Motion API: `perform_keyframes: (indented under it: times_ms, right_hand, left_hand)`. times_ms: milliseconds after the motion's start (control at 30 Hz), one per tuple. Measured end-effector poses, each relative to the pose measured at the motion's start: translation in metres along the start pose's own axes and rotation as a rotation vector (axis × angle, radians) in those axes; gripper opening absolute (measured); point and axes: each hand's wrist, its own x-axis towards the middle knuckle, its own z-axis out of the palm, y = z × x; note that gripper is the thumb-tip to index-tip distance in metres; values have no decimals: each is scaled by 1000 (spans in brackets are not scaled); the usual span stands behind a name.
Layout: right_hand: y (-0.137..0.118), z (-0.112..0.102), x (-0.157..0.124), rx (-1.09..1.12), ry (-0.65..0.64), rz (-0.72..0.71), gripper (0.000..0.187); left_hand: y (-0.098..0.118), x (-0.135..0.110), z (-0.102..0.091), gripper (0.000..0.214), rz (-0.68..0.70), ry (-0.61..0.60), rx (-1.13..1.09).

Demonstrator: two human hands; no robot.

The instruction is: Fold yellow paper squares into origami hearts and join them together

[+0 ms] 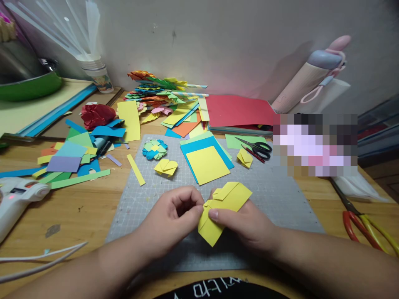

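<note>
Both of my hands hold one piece of folded yellow paper (229, 202) above the front of the grey cutting mat (134, 224). My left hand (177, 216) pinches its left edge between thumb and fingertips, by a small fold. From the right, my right hand (249, 220) grips it, thumb on top and the other fingers hidden underneath. Just beyond lies a stack of square sheets with a yellow sheet (208, 165) uppermost. A folded yellow piece (166, 167) sits left of the stack, another folded yellow piece (245, 158) right of it. Near the left one is a blue-green paper flower (155, 149).
Black-handled scissors (257, 147) lie at the mat's far right, larger red-and-yellow-handled scissors (364, 224) beyond its right edge. A white glue gun (18, 203) and paper scraps (65, 162) are at left. A red folder (240, 110) and a bottle (311, 74) stand by the wall.
</note>
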Motion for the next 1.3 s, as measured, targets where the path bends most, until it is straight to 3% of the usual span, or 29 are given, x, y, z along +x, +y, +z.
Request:
perform_keyframes:
  times_ms: [167,300,467,633,767,933,1100,1233,1300]
  right_hand:
    - [-3,4,-1,-142,13,-24,6]
    - [-4,4,-2,-117,25,-8,10]
    - [-3,1,-1,94,-57,52,13]
    - [-4,1,0,141,-148,120,13]
    - [-8,3,0,146,-188,188,15]
    - [-5,2,2,134,-168,144,18]
    - [2,1,4,135,-149,104,25]
    - [0,2,6,265,-95,126,22]
    - [-2,2,6,379,-151,191,24]
  left_hand:
    - [-1,-4,3,17,-16,53,43]
    - [0,-4,3,17,15,74,116]
    - [0,-3,0,21,8,-58,-36]
    - [-4,0,-2,21,-91,-146,-154]
    - [-2,-1,-4,25,-112,-189,-117]
    - [4,-2,-6,27,-54,-146,31]
    - [4,-3,-6,26,30,-27,133]
    - [1,-5,-6,29,70,-39,142]
    - [0,-4,-8,21,138,38,111]
